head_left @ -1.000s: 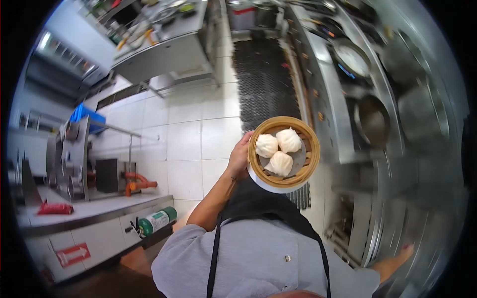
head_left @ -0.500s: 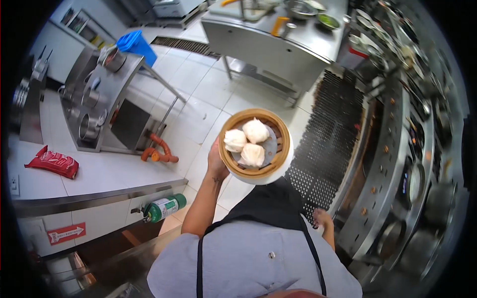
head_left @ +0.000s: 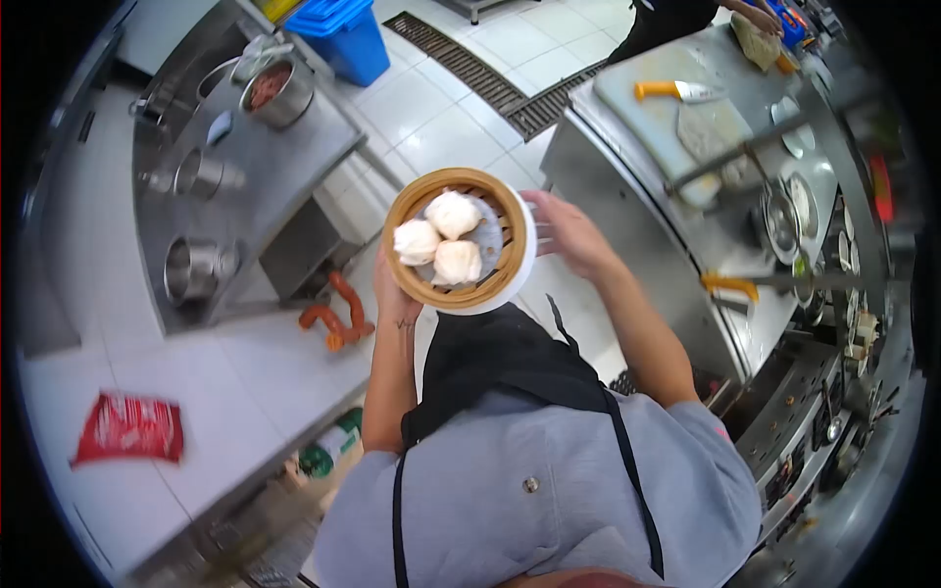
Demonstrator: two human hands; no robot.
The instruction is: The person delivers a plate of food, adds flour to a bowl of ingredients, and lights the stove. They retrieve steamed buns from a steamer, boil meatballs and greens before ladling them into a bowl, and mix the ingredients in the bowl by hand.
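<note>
A round bamboo steamer basket is held up in front of my apron, with a white plate beneath it showing along its right and lower edge. Three white buns rest on a paper liner inside. My left hand grips the steamer's lower left side; its fingers are partly hidden under it. At the plate's right rim is my right hand, fingers bent around the edge, the tips partly out of sight.
A steel table with metal pots stands to the left, beside a blue bin. On the right, a steel counter holds a cutting board and a knife. Another person's hand is beyond. A red packet lies at lower left.
My right hand has come up from beside the stove to the plate's rim. The view has turned right, bringing the cutting-board counter and another person into sight. My left hand still holds the steamer.
</note>
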